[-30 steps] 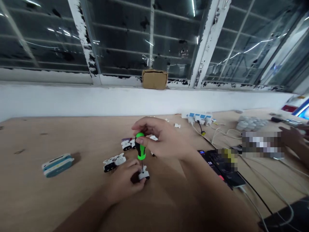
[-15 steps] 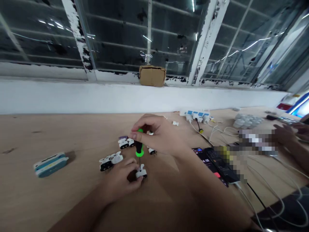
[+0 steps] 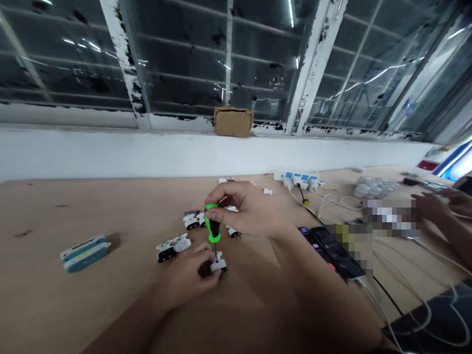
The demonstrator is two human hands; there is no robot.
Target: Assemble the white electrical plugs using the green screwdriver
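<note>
My right hand (image 3: 245,209) grips the black and green handle of a screwdriver (image 3: 213,225), which stands nearly upright. Its thin shaft reaches down to the top of a small white and black plastic part (image 3: 219,265) on the table. With fingers and thumb, my left hand (image 3: 190,270) pinches that part from the left side. Whether the tip sits in a screw is too small to make out. Similar white and black parts (image 3: 173,247) lie just beyond my left hand, and more of them (image 3: 191,220) are partly covered behind the screwdriver and my right hand.
A teal and white device (image 3: 85,253) lies at the left on the wooden table (image 3: 121,206). Two phones (image 3: 337,253), a power strip (image 3: 300,179) and loose cables are to the right. Another person's hands (image 3: 437,209) work at the far right. A cardboard box (image 3: 233,122) stands on the sill.
The screwdriver handle has turned slightly and shows more green, with my right-hand fingers shifted on it. My left hand keeps its pinch on the part. The whole view has moved a little.
</note>
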